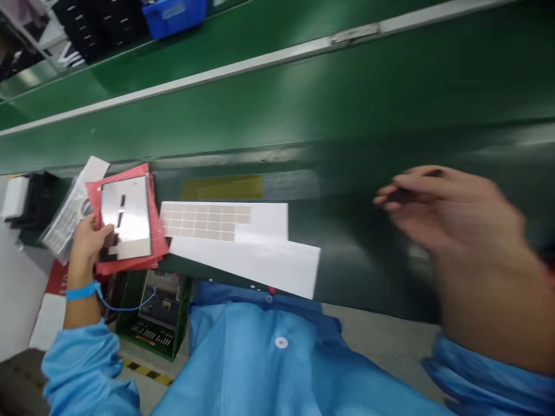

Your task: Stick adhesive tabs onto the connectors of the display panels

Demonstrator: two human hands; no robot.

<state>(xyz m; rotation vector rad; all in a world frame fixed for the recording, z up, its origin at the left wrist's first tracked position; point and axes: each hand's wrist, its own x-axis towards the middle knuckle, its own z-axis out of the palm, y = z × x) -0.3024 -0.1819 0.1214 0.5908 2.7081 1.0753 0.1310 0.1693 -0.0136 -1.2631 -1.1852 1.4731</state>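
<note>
At the left of the head view, my left hand (89, 240) is closed on the left edge of a flat silver panel (135, 211), its thumb lying over the edge. The panel has a black strip and dark borders. Beneath it lie pink plastic sheets or bags (158, 231), stacked unevenly. Far to the right, my right hand (451, 211) hovers above the green bench, fingers curled and pressed together. Something dark shows between thumb and fingers, too blurred to name. Between the hands lies a white sheet of beige rectangular stickers (203, 219), overlapping a blank white sheet (255, 260).
A clear bag (65, 228) and a black holder (39, 199) are left of the panel. Yellow tape (222, 188) marks the green bench (347, 242). A metal rail (260, 60) crosses behind; a blue bin (176, 17) stands beyond. Below is a green crate (180, 323). A blue wrist cord (117, 308) hangs from my left wrist.
</note>
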